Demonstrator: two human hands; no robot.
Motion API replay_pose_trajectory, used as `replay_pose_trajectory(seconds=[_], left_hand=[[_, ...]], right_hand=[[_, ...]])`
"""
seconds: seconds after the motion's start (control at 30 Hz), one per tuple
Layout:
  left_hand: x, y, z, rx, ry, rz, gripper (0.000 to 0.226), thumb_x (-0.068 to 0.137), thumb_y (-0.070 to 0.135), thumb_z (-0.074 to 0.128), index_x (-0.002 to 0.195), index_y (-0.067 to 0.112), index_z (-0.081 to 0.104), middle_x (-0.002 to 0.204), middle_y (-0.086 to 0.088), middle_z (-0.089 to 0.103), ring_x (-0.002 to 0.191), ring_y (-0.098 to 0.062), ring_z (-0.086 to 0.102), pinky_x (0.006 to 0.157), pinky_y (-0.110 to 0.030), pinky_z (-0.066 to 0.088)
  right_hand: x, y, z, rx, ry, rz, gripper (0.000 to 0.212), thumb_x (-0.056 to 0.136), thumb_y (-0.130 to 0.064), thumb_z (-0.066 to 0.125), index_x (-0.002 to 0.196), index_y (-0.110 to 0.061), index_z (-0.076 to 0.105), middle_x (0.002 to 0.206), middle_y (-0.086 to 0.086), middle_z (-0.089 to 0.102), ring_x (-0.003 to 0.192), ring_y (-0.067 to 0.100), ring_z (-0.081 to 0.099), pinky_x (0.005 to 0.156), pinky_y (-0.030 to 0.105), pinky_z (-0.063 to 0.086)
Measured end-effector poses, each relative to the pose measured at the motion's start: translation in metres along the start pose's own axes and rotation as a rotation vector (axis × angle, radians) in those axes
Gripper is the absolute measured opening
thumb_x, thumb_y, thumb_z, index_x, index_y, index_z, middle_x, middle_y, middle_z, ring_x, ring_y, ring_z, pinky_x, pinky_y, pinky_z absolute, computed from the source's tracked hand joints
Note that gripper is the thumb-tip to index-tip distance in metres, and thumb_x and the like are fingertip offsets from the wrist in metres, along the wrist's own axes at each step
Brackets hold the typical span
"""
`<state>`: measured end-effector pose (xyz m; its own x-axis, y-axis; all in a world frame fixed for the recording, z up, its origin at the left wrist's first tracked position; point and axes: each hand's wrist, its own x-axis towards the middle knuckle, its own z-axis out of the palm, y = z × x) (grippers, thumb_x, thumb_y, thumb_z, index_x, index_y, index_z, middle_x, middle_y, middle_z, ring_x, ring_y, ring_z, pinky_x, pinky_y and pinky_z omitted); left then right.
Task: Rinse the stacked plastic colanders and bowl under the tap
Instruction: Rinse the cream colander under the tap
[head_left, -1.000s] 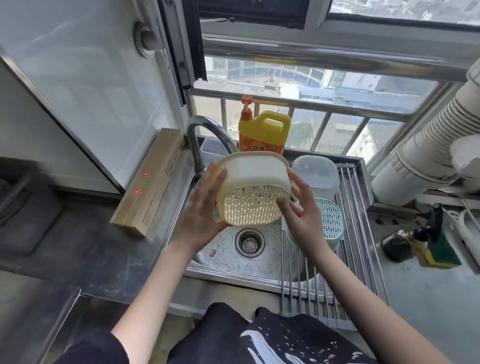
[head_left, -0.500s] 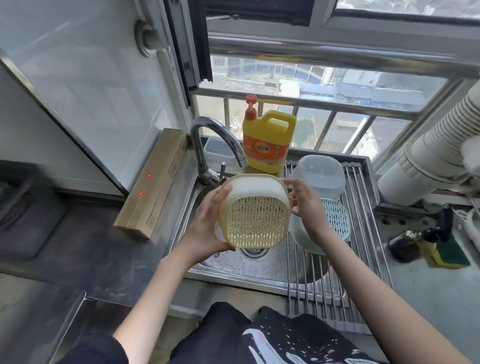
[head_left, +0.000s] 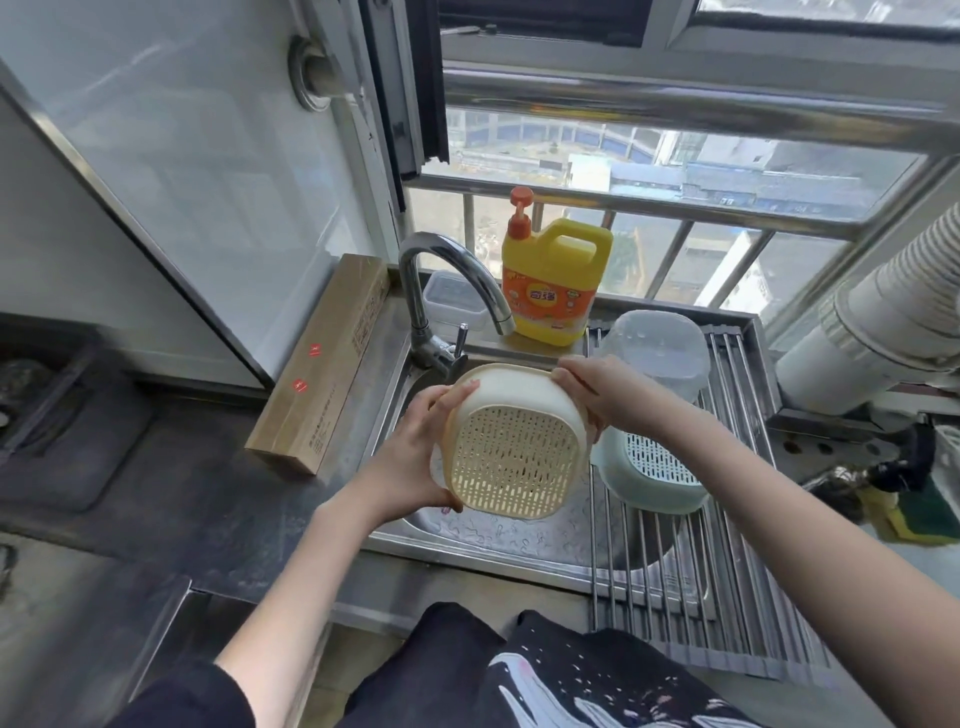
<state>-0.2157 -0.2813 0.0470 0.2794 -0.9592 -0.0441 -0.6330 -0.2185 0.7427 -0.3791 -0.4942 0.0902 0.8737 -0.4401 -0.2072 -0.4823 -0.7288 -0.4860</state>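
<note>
Cream colander (head_left: 511, 457) held above the left half of the sink (head_left: 467, 535), tipped so its perforated base faces the camera and its rim faces the tap (head_left: 457, 280). Positioned just below and in front of the spout; no water stream discernible.

Left hand (head_left: 415, 457) gripping the colander's left side, thumb curled under the lower left corner, fingers wrapped round the upper left wall. Right hand (head_left: 608, 389) gripping the upper right rim, fingers curled over the edge.

Pale blue-green colander (head_left: 649, 473) resting upside down on the roll-up drying rack (head_left: 727, 597), which spans the right half of the sink. Touching or nearly touching the cream colander's right side; contact cannot be confirmed. Translucent bowl (head_left: 654, 348) inverted on the rack behind it, toward the back edge of the sink.

Yellow detergent bottle (head_left: 556, 286) with orange pump upright on the back ledge of the sink, right of the tap. Small clear container (head_left: 447, 299) behind the tap on the same ledge. Long cardboard box (head_left: 322, 364) lying along the counter at the sink's left edge. Sponge (head_left: 914, 514) and dark scrubber on the counter past the rack's right edge. Water droplets visible on the front of the basin floor.
</note>
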Motion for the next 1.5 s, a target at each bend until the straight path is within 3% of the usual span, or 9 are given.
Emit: replay_pose_trajectory(seconds=[0.2, 0.43, 0.67, 0.8, 0.93, 1.07, 1.23, 1.37, 1.5], left_hand=[[-0.011, -0.004, -0.008, -0.142, 0.000, -0.123, 0.128, 0.046, 0.012, 0.091, 0.138, 0.059, 0.016, 0.137, 0.022, 0.025, 0.122, -0.015, 0.043, 0.101, -0.042, 0.046], [-0.008, 0.000, -0.012, -0.262, 0.022, -0.189, 0.131, 0.047, 0.022, 0.093, 0.140, 0.061, 0.008, 0.142, 0.024, 0.018, 0.135, -0.015, 0.033, 0.111, -0.049, 0.034], [0.006, -0.006, -0.003, -0.304, -0.235, -0.296, 0.124, 0.053, 0.015, 0.090, 0.149, 0.037, 0.014, 0.148, 0.013, 0.032, 0.138, -0.012, 0.030, 0.114, -0.039, 0.029], [0.010, -0.012, -0.009, -0.442, -0.158, -0.286, 0.116, 0.051, 0.007, 0.090, 0.133, 0.059, 0.027, 0.131, 0.018, 0.050, 0.120, -0.008, 0.053, 0.092, -0.028, 0.051], [0.017, -0.021, 0.003, -0.364, -0.273, -0.300, 0.112, 0.055, 0.007, 0.088, 0.142, 0.040, 0.028, 0.131, 0.014, 0.049, 0.130, -0.013, 0.042, 0.088, -0.014, 0.043], [0.023, -0.030, 0.006, -0.319, -0.256, -0.290, 0.127, 0.040, 0.030, 0.096, 0.142, 0.048, 0.023, 0.142, 0.011, 0.042, 0.132, -0.015, 0.041, 0.105, -0.041, 0.042], [0.019, -0.020, 0.032, -0.330, -0.311, -0.276, 0.124, 0.046, 0.020, 0.093, 0.145, 0.039, 0.020, 0.142, 0.012, 0.039, 0.133, -0.009, 0.036, 0.104, -0.026, 0.042], [0.010, 0.002, 0.067, -0.292, -0.337, -0.196, 0.121, 0.052, 0.018, 0.091, 0.147, 0.031, 0.017, 0.140, 0.018, 0.035, 0.131, 0.000, 0.028, 0.110, -0.020, 0.020], [0.007, 0.021, 0.115, -0.217, -0.413, -0.102, 0.113, 0.048, 0.034, 0.091, 0.138, 0.039, 0.023, 0.140, 0.016, 0.036, 0.132, -0.004, 0.029, 0.116, -0.030, 0.023]], right_hand=[[-0.006, 0.014, 0.000, 0.568, -0.117, 0.157, 0.022, 0.103, -0.015, 0.034, 0.113, -0.020, 0.053, 0.087, 0.013, 0.064, 0.078, 0.029, 0.067, 0.067, 0.041, 0.061], [-0.023, 0.002, 0.047, 1.075, 0.042, 0.205, 0.046, 0.095, -0.055, 0.037, 0.130, -0.028, 0.050, 0.119, -0.001, 0.062, 0.105, 0.019, 0.064, 0.080, 0.035, 0.056], [-0.016, -0.011, 0.096, 0.782, 0.055, 0.432, 0.043, 0.097, -0.043, 0.044, 0.126, -0.013, 0.056, 0.108, 0.000, 0.068, 0.096, 0.017, 0.067, 0.081, 0.036, 0.057], [-0.024, -0.018, 0.088, 0.729, 0.455, 0.317, 0.066, 0.084, -0.066, 0.043, 0.128, -0.018, 0.054, 0.113, -0.004, 0.064, 0.099, 0.014, 0.063, 0.081, 0.036, 0.055], [-0.022, -0.016, 0.104, 0.668, 0.225, 0.448, 0.045, 0.097, -0.049, 0.038, 0.117, -0.014, 0.059, 0.106, 0.001, 0.068, 0.094, 0.016, 0.064, 0.079, 0.038, 0.056], [-0.031, -0.017, 0.102, 0.671, 0.352, 0.398, 0.045, 0.099, -0.047, 0.036, 0.124, -0.014, 0.055, 0.107, -0.003, 0.065, 0.097, 0.012, 0.061, 0.075, 0.025, 0.048], [-0.050, -0.008, 0.112, 0.676, 0.386, 0.500, 0.051, 0.096, -0.050, 0.040, 0.136, -0.017, 0.043, 0.119, -0.006, 0.057, 0.112, 0.015, 0.055, 0.091, 0.037, 0.046], [-0.098, 0.009, 0.121, 0.736, 0.485, 0.566, 0.034, 0.096, -0.043, 0.046, 0.117, -0.016, 0.047, 0.099, -0.002, 0.067, 0.085, 0.009, 0.066, 0.064, 0.023, 0.050], [-0.147, 0.029, 0.130, 0.715, 0.557, 0.667, 0.027, 0.096, -0.040, 0.046, 0.110, -0.017, 0.051, 0.089, -0.002, 0.069, 0.078, 0.010, 0.067, 0.063, 0.030, 0.054]])
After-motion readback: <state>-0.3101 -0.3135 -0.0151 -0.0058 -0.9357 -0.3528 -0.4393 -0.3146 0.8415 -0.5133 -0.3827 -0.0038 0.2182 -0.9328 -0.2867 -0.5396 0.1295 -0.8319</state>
